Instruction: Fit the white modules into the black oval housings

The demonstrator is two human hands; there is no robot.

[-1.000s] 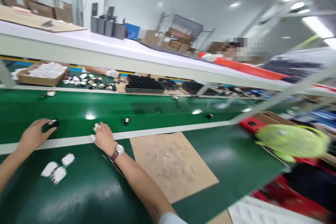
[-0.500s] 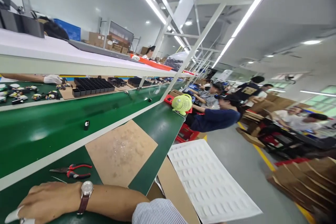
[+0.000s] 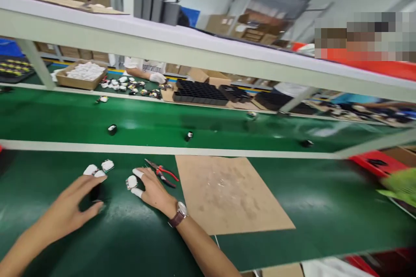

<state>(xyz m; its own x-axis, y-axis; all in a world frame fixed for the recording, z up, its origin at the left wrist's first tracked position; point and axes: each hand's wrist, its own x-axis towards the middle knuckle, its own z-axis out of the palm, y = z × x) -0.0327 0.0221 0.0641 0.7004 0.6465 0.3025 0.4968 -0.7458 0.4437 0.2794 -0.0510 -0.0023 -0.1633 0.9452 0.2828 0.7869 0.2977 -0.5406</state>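
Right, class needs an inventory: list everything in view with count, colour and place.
White-topped parts: four, white, near hands
Black pieces: at least three, black, belt
Pliers: one, red-black, worktop
Cardboard sheet: one, brown, worktop
Belt: one, green, behind worktop
Open box: one, brown, beyond belt
Gridded trays: several, black, beyond belt
Shelf: one, whitish, above belt
Co-worker's glove: one, white, beyond belt
Watch: one, brown strap, right wrist
Hands: two, over worktop
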